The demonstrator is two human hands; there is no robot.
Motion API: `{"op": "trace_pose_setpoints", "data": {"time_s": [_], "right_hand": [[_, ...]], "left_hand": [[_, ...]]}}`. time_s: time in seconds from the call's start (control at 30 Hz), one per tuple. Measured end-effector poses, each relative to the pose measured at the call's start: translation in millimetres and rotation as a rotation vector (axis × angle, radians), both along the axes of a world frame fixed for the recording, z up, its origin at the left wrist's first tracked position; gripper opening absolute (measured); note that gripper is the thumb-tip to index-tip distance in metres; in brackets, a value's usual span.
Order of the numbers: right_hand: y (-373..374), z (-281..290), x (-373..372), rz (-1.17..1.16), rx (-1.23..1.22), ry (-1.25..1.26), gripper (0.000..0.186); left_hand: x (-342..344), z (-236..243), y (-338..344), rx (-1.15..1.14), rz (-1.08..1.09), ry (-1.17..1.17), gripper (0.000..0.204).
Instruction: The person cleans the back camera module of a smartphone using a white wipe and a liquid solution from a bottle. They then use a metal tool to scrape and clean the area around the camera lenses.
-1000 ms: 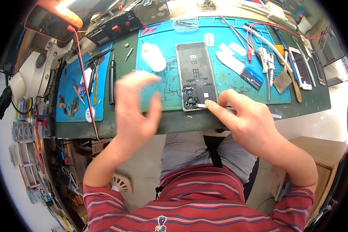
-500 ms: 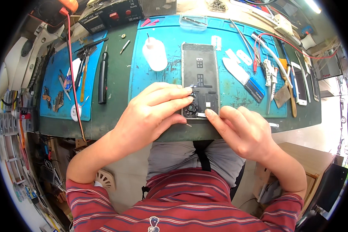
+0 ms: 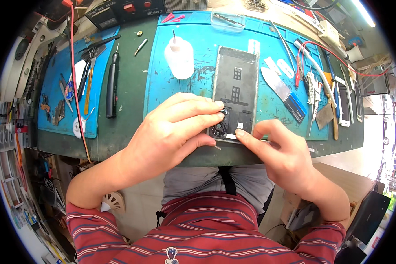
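A dark grey phone housing (image 3: 234, 75), camera cutout toward me, lies on the blue mat (image 3: 193, 92). My left hand (image 3: 167, 132) grips the housing's lower left edge, fingertips over the camera area and thumb at the bottom edge. My right hand (image 3: 286, 156) has its index fingertip on a narrow white strip (image 3: 230, 136) along the bottom end; the other fingers curl in, and whatever they hold is hidden. A white dropper bottle (image 3: 179, 59) stands left of the housing; a blue-and-white card-like packet (image 3: 295, 105) lies to the right.
Tools (image 3: 90, 79) and a thin red cable (image 3: 73, 88) lie on the left mat; a black pen-shaped tool (image 3: 113, 83) is beside it. Brushes, tweezers and a white phone (image 3: 343, 114) crowd the right side. A clear box (image 3: 228, 22) and black instrument (image 3: 119, 11) are at the back.
My left hand has come in from the left and closed on the housing's lower part, covering some of the camera area. My right index finger remains at the bottom end.
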State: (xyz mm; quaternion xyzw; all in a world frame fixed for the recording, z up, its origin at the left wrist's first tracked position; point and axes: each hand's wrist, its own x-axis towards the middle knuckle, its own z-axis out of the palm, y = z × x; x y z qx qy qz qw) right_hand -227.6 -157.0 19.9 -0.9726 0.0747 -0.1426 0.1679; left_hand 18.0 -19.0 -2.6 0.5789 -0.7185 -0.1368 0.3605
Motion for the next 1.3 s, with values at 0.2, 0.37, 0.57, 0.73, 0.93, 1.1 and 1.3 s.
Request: {"op": "trace_pose_setpoints", "data": {"time_s": [0.2, 0.37, 0.57, 0.73, 0.93, 1.1, 1.3], "right_hand": [[4, -6, 0, 0.02, -0.168, -0.075, 0.045], [4, -3, -1, 0.021, -0.267, -0.098, 0.044], [11, -5, 0, -0.045, -0.276, -0.109, 0.045], [16, -3, 1, -0.073, -0.287, -0.078, 0.046], [14, -16, 2, -0.081, -0.27, -0.128, 0.047], [15, -12, 3, -0.099, -0.171, -0.081, 0.047], [10, -7, 6, -0.074, -0.184, -0.046, 0.049]], "left_hand": [[0, 1, 0, 0.0, -0.002, 0.002, 0.047], [1, -1, 1, 0.007, -0.006, 0.002, 0.047], [0, -2, 2, 0.007, -0.007, 0.008, 0.048], [0, -2, 1, 0.0, -0.01, 0.009, 0.047], [0, 0, 0, 0.002, -0.015, -0.003, 0.047], [1, 0, 1, -0.01, -0.015, -0.005, 0.049], [-1, 3, -1, 0.019, 0.012, 0.076, 0.075]]}}
